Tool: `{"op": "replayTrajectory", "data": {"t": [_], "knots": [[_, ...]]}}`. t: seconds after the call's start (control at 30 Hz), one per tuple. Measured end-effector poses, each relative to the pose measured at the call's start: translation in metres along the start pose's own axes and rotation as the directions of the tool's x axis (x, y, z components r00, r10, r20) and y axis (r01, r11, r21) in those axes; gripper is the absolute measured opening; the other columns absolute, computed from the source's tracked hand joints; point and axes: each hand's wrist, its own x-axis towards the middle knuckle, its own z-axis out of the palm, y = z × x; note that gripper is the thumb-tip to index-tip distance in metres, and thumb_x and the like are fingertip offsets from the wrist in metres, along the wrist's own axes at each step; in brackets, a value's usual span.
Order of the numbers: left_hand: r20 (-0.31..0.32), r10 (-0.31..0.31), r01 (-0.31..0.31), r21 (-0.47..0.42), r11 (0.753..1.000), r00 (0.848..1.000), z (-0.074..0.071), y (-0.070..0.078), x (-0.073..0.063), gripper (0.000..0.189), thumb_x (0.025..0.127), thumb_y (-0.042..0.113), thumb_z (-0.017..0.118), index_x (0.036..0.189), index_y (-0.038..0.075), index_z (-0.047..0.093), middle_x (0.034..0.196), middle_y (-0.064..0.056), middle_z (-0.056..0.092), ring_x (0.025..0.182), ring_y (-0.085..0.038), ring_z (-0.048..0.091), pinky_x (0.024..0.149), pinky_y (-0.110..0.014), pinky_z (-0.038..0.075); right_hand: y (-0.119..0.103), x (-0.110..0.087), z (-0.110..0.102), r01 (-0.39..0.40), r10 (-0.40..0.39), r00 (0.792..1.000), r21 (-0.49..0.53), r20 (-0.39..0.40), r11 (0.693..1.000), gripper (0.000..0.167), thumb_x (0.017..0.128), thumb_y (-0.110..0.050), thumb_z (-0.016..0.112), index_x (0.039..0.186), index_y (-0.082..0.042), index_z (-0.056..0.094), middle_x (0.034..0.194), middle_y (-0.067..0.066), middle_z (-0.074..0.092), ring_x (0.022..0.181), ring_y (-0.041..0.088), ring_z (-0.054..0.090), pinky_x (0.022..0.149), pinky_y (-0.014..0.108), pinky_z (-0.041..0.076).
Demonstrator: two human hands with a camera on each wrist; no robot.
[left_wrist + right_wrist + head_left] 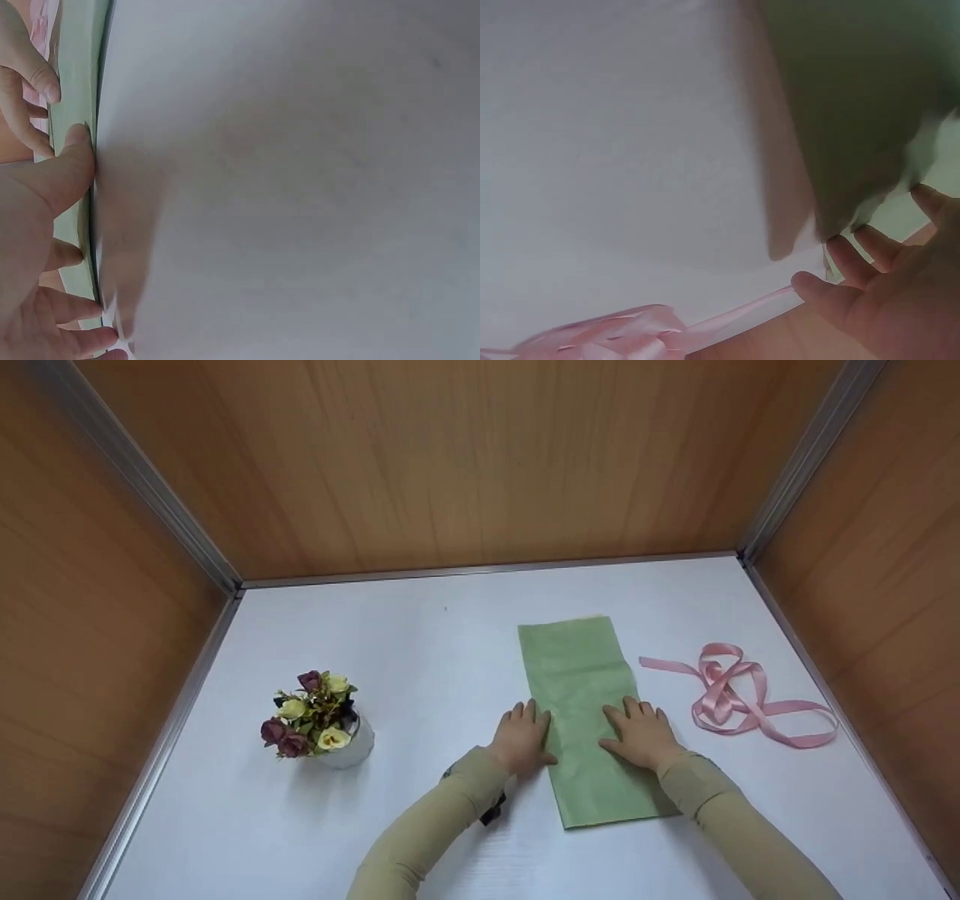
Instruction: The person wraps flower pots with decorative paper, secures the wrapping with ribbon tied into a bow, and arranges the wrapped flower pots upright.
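A folded sheet of green wrapping paper (581, 697) lies flat on the white table, longer than it is wide. My left hand (520, 739) rests at its left edge, thumb and fingers on the paper's border. My right hand (641, 733) touches the right part of the paper with fingers spread. In the left wrist view the thumb of the left hand (45, 195) lies along the paper's edge (79, 75). The right wrist view shows the fingertips of the right hand (900, 277) against the green paper (847, 97).
A loose pink ribbon (724, 697) lies looped to the right of the paper. On the left stands a small white pot (352, 746) with purple and yellow flowers (311, 716). Wooden panels (480, 465) border the table (420, 660) at the back and both sides.
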Motion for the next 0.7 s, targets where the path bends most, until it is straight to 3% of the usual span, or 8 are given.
{"op": "replayTrajectory", "data": {"t": [0.47, 0.7], "knots": [[0.037, 0.010, -0.013, 0.069, 0.998, 0.999, 0.002, 0.013, 0.005, 0.085, 0.083, 0.060, 0.059, 0.148, 0.013, 0.031, 0.154, -0.016, 0.027, 0.141, -0.031, 0.026, 0.111, -0.042, 0.030, 0.015, -0.015, -0.002, 0.009, -0.011, 0.999, -0.033, -0.039, 0.999, 0.064, 0.085, -0.044, 0.065, 0.135, -0.007, 0.049, 0.132, 0.030, 0.041, 0.115, 0.050, 0.042, 0.090, 0.066, 0.037], [-0.001, 0.006, -0.006, 0.100, 0.995, 1.000, 0.002, 0.011, 0.003, 0.088, 0.079, 0.065, 0.061, 0.147, 0.014, 0.035, 0.153, -0.012, 0.029, 0.140, -0.028, 0.030, 0.108, -0.043, 0.034, 0.014, -0.014, -0.002, 0.017, -0.017, 1.000, -0.038, -0.013, 0.999, 0.065, 0.086, -0.042, 0.065, 0.135, -0.005, 0.047, 0.131, 0.031, 0.039, 0.113, 0.050, 0.041, 0.083, 0.062, 0.043]]}}
